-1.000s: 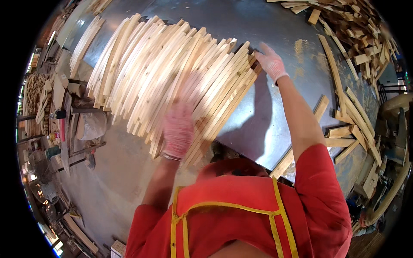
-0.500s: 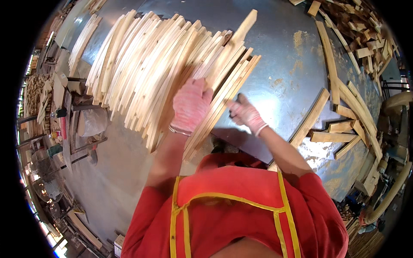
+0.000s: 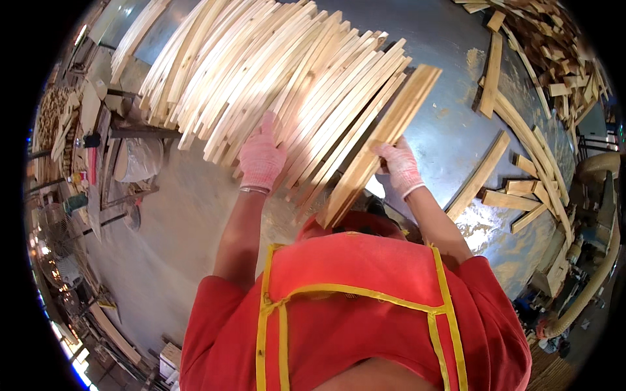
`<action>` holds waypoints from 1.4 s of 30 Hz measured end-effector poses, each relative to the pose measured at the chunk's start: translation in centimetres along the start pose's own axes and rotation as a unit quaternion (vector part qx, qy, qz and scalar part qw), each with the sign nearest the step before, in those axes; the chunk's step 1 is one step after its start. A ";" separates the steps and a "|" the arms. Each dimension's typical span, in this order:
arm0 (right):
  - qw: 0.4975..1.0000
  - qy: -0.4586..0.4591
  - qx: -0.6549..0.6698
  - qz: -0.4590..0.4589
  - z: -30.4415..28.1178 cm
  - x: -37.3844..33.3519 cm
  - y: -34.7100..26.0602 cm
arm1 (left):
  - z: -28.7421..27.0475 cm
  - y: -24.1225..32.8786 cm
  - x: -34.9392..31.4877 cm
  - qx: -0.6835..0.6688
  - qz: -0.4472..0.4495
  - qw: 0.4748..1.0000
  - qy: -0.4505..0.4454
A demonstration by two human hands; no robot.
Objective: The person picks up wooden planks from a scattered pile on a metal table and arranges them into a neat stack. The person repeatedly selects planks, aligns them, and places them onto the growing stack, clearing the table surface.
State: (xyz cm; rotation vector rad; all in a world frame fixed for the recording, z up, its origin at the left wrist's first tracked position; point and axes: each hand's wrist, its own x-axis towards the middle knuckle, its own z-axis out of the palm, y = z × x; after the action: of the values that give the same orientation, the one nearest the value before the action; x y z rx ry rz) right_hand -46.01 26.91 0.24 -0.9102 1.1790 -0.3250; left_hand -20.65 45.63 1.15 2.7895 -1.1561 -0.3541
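A long row of pale wooden strips (image 3: 228,78) lies side by side on a metal table. My left hand (image 3: 262,159), in a pink-and-white glove, rests at the near ends of the strips, fingers stretched forward over them. My right hand (image 3: 399,166), gloved alike, grips the right side of a small bundle of wooden strips (image 3: 385,140). That bundle is tilted, its near end reaching toward my chest, and it stands slightly apart from the row. The right hand's fingertips are partly hidden under the wood.
Thicker wooden pieces (image 3: 479,176) lie loosely on the metal table (image 3: 443,124) at the right. A heap of offcuts (image 3: 561,65) is at the far right. At the left stand a rack with a plastic bag (image 3: 139,159) and a fan (image 3: 55,244). A ribbed hose (image 3: 596,280) curves at the right.
My right hand, earlier beside the row with nothing in it, now grips a bundle set apart at the row's right end. The left hand has shifted left along the strips. The view has moved somewhat.
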 end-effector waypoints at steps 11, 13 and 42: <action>0.996 0.015 -0.076 -0.037 5.4 2.6 2.9 | 0.1 0.2 -0.5 0.024 0.041 0.998 0.032; 0.997 0.013 -0.076 -0.019 5.6 2.6 3.1 | 0.2 0.1 -0.8 0.027 0.029 0.999 0.023; 0.998 -0.019 -0.062 -0.019 15.7 0.6 -6.6 | -4.5 -0.9 2.6 -0.085 0.059 0.993 -0.051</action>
State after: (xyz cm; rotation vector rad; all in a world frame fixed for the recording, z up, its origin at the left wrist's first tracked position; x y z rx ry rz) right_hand -30.22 29.33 6.18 -1.0431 1.1573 -0.2664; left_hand -17.13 44.45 4.90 2.5712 -1.2423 -0.5620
